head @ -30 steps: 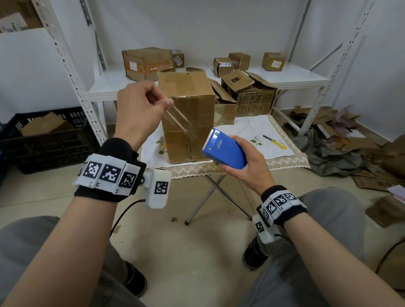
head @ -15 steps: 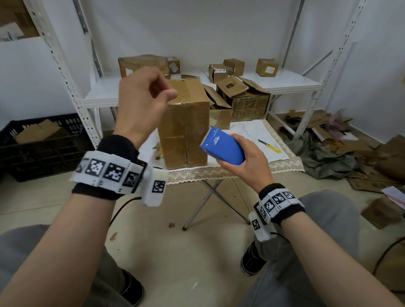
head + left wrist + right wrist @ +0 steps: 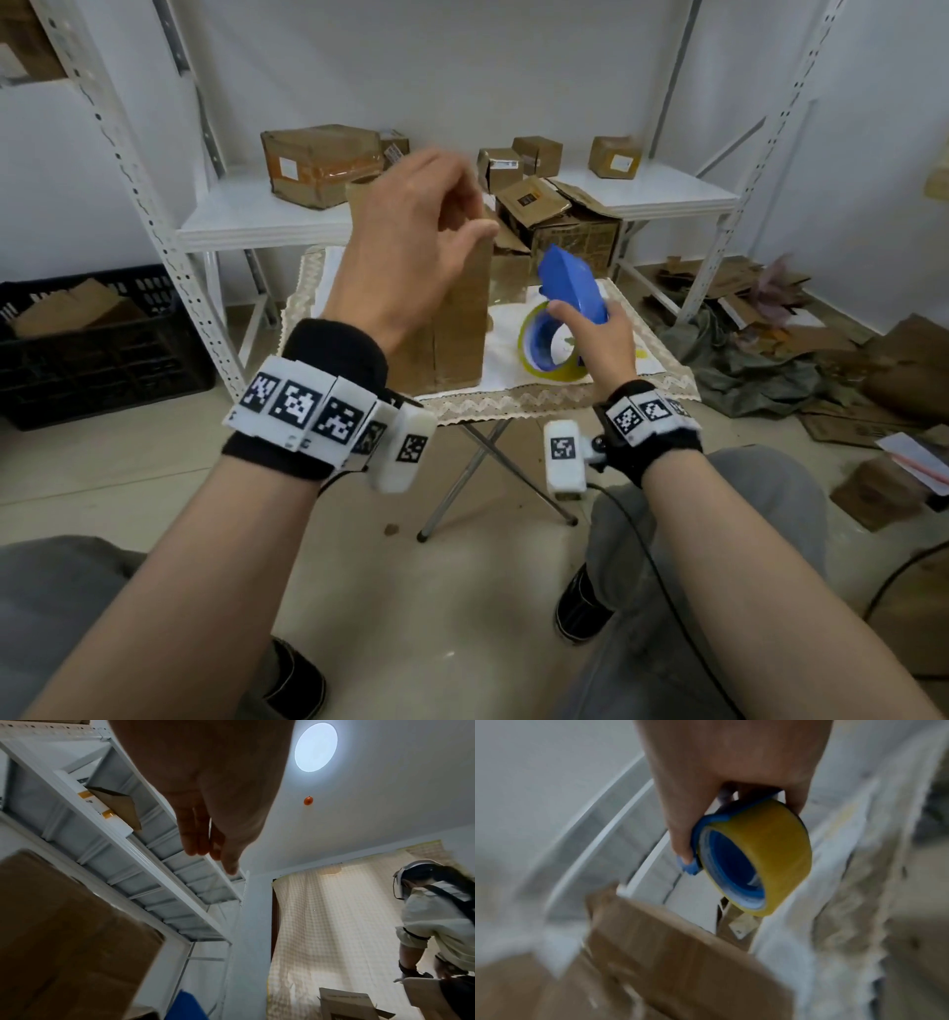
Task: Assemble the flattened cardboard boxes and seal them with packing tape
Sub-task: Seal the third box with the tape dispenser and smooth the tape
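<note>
- From the head view, the left hand point(image 3: 411, 241) was raised in front of the tall box point(image 3: 452, 329), fingers loose and spread, holding nothing. A second ago it pinched a strip of tape pulled from the dispenser; that strip was gone from its grip, so I judged the piece was either stuck down or let go.
- The right hand point(image 3: 595, 334) gripped the blue tape dispenser point(image 3: 572, 282), which had swung from lying flat to nose-up, its yellowish roll point(image 3: 544, 344) now hanging low over the cloth on the small folding table point(image 3: 565, 398). The box stood upright on that table, left of the dispenser.
- From the left wrist view, the left hand's fingers point(image 3: 195, 833) were straight and together, nothing between them; the box filled the near left corner. A second person worked on another box at far right.
- From the right wrist view, blurred by motion, the right hand's fingers curled round the dispenser's handle, the roll point(image 3: 757, 852) below them and brown box flaps beneath.
- I took it that a fresh strip would have to be drawn before the next seam.
</note>
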`<state>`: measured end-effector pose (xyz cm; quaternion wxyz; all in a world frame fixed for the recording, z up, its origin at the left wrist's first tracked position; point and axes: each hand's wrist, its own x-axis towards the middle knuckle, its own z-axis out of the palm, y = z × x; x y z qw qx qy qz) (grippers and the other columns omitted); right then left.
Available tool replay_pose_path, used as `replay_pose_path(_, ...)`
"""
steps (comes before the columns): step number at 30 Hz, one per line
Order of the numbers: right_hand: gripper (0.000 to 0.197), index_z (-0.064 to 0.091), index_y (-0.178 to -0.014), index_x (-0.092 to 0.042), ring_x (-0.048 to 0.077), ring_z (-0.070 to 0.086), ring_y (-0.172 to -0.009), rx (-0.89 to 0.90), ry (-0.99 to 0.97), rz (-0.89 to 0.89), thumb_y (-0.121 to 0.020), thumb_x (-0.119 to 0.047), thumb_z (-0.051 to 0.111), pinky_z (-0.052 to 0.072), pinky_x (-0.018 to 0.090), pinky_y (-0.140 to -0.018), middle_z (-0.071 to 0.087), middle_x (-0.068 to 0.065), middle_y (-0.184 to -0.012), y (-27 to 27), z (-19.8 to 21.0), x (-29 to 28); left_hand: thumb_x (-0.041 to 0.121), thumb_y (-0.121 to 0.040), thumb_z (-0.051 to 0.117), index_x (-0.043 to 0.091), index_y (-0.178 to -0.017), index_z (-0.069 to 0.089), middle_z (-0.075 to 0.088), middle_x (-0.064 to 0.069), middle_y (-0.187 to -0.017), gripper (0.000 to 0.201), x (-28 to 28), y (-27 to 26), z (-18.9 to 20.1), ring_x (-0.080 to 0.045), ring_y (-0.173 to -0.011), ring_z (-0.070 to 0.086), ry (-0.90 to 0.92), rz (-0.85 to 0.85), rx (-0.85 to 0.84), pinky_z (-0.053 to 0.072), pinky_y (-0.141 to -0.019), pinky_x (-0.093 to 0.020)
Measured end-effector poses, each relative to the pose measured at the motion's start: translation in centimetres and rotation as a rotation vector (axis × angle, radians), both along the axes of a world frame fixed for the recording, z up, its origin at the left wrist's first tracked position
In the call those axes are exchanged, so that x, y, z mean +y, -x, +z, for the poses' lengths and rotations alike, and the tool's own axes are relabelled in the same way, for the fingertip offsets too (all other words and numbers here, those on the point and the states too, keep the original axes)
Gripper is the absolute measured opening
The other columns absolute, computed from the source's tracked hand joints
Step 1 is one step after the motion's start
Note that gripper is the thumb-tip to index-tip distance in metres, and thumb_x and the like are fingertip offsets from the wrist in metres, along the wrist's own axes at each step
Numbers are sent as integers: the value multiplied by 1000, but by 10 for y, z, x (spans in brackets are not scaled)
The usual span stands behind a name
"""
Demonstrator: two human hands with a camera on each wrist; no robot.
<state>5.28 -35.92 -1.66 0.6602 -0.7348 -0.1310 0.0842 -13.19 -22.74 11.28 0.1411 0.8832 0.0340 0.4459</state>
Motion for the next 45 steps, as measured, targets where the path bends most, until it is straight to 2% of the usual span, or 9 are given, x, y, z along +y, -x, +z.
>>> replay_pose_path(4,39,54,-83,-16,23,41,-65,296,-15,-2,-55,-31,76,35,36,-60,43,3,-74,-27,-12,14,31,-83,81,16,-88,58,56,4,-86,28,4,-3,-1,-10,-73,49,77,-11,16,42,-66,-15)
replay_pose_path(8,61,52,-79,-16,28,47,-81,326,145,-23,-29,-48,66,42,41,-66,46,13,-93,-72,-63,20,35,-82,82,18,-88,58,56,7,-85,30,7,0,0,-9,-73,50,112,-15,26,43,-67,-14)
replay_pose_path(12,73,49,-145,-13,36,43,-132,179,311,-199,-80,-33,76,40,47,-109,41,17,-145,-29,-30,18,35,-82,84,15,-89,61,63,0,-87,31,14,3,4,-14,-74,56,167,-14,4,47,-68,-20)
replay_pose_path(15,38,59,-130,-12,19,56,-108,-149,-68,-287,-93,-14,64,46,38,-95,55,5,-116,-11,-2,22,34,-81,85,15,-88,62,64,1,-86,31,18,-1,11,-10,-73,56,224,-21,1,49,-68,-20)
replay_pose_path(18,31,64,-119,-6,18,65,-80,-20,-452,185,-105,-31,51,52,32,-76,65,7,-86,7,32,25,34,-81,85,14,-89,63,66,-2,-87,31,23,-7,20,-16,-75,60,273,-19,-8,53,-70,-26)
replay_pose_path(23,100,51,-144,-9,30,69,-100,176,-501,748,-78,-82,41,56,41,-95,70,16,-110,14,48,24,37,-81,85,15,-92,64,69,-1,-86,32,35,-7,27,-8,-74,60,342,6,-31,51,-68,-18)
replay_pose_path(27,82,47,-146,-8,19,65,-87,187,-644,745,-80,-42,83,57,29,-86,63,8,-103,10,40,29,35,-82,84,13,-92,65,66,5,-84,31,45,1,24,0,-71,55,408,19,-74,47,-66,-13)
replay_pose_path(31,53,50,-143,-10,18,65,-87,139,-624,728,-93,3,61,57,26,-82,59,13,-103,13,44,36,35,-83,83,15,-89,69,68,5,-84,25,58,8,16,-1,-73,57,458,34,-95,47,-67,-12)
replay_pose_path(45,48,51,-132,-13,14,61,-86,33,-734,620,-94,16,52,54,28,-86,56,3,-90,23,74,53,22,-84,83,15,-88,79,77,2,-87,9,85,31,-2,-18,-85,72,567,7,-162,58,-82,-31)
